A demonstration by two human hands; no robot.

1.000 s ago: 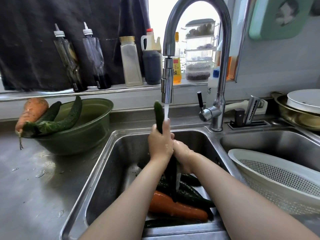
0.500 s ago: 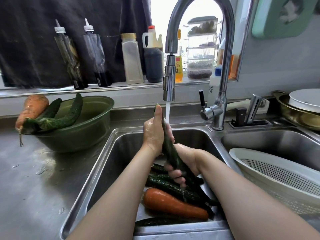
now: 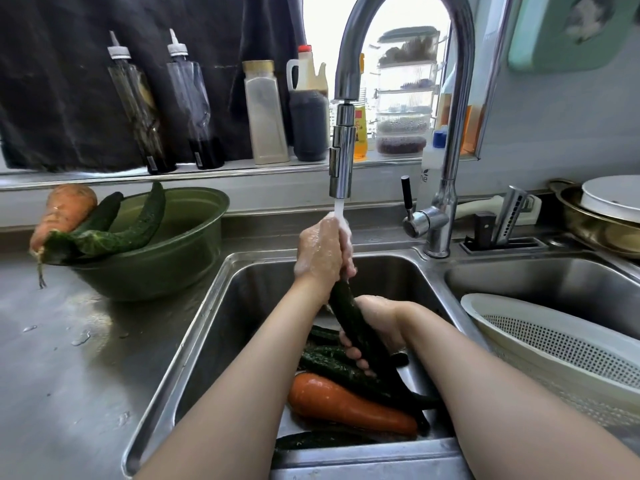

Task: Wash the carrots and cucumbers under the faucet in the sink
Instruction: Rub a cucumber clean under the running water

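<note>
**Cucumber under the running tap**

Your left hand (image 3: 323, 251) is wrapped round the top of a cucumber (image 3: 349, 313), fingers curled tight, right under the stream from the faucet (image 3: 341, 161) — water runs over your knuckles. Your right hand (image 3: 377, 327) grips the same cucumber lower down, fingers curled beneath it. The cucumber slants over the sink (image 3: 207, 323), above a carrot (image 3: 343, 403) and more cucumbers (image 3: 332, 365) lying on the bottom. On the counter to the left, a green bowl (image 3: 166, 265) holds a second carrot (image 3: 65, 209) and other cucumbers (image 3: 131, 230).
</note>
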